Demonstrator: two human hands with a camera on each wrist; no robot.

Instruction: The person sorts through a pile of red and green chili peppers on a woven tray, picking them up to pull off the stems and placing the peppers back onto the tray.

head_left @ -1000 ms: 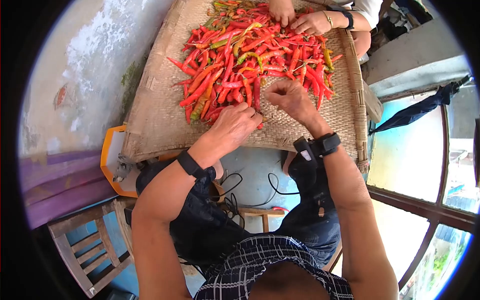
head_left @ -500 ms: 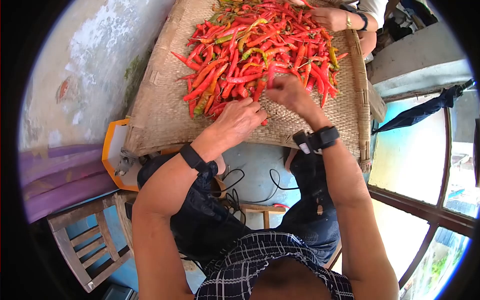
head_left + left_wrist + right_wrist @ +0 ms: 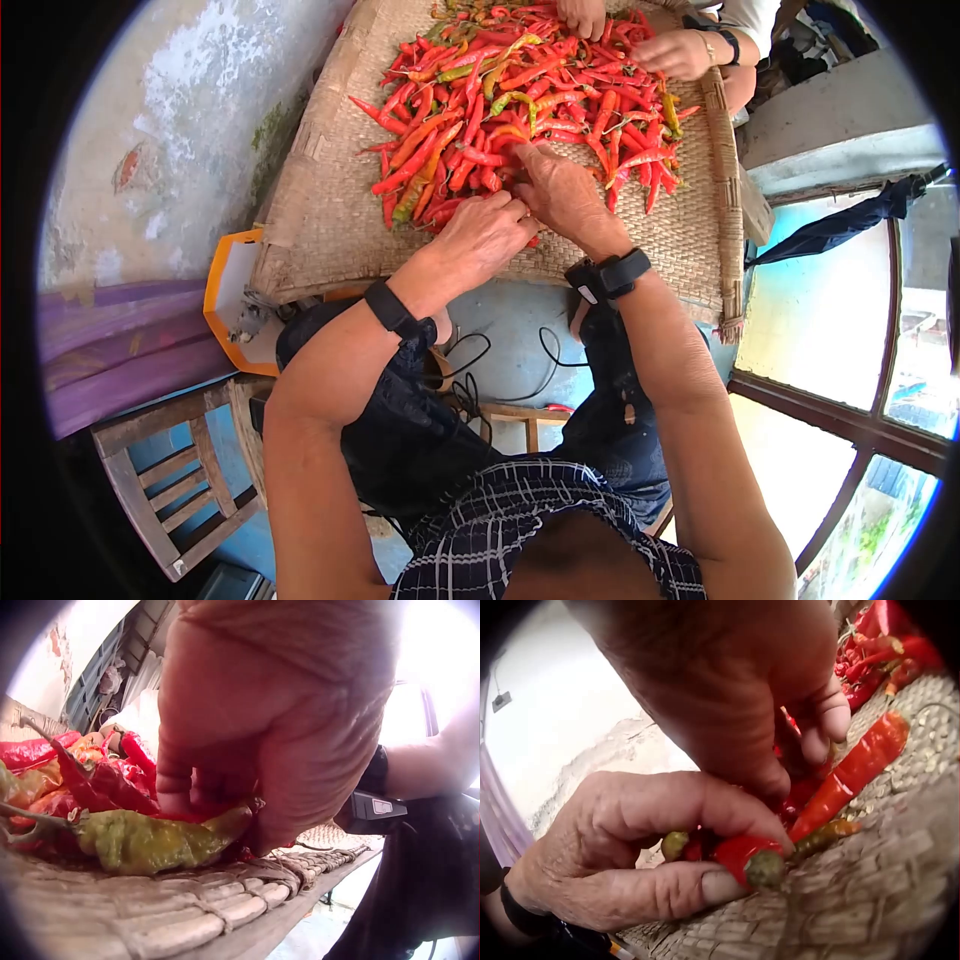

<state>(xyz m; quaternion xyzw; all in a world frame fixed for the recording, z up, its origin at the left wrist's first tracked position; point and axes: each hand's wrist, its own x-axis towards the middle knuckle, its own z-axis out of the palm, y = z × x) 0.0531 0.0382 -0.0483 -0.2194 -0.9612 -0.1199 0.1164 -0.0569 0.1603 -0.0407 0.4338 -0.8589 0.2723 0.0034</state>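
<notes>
Red chili peppers [image 3: 430,150], with some green and orange ones, lie heaped on a woven tray [image 3: 305,235]. At the heap's near edge my left hand [image 3: 475,238] holds red chili peppers [image 3: 742,851] between thumb and forefinger, as the right wrist view shows. A green chili pepper [image 3: 154,840] lies beside that hand, close to the tray's rim. My right hand [image 3: 562,190] reaches down among the peppers right beside the left fingertips. Red shows between its thumb and fingers, but I cannot tell whether it grips a pepper.
Across the tray another person's hands [image 3: 675,52] work at the far right of the heap. A peeling wall [image 3: 170,150] stands on the left, windows [image 3: 810,310] on the right. Below are a wooden chair [image 3: 180,480] and black cables [image 3: 465,385] on the floor.
My right hand, which held up a red chili pepper half a second ago, has come down and left to my left fingertips. The other person's hands have shifted at the far side.
</notes>
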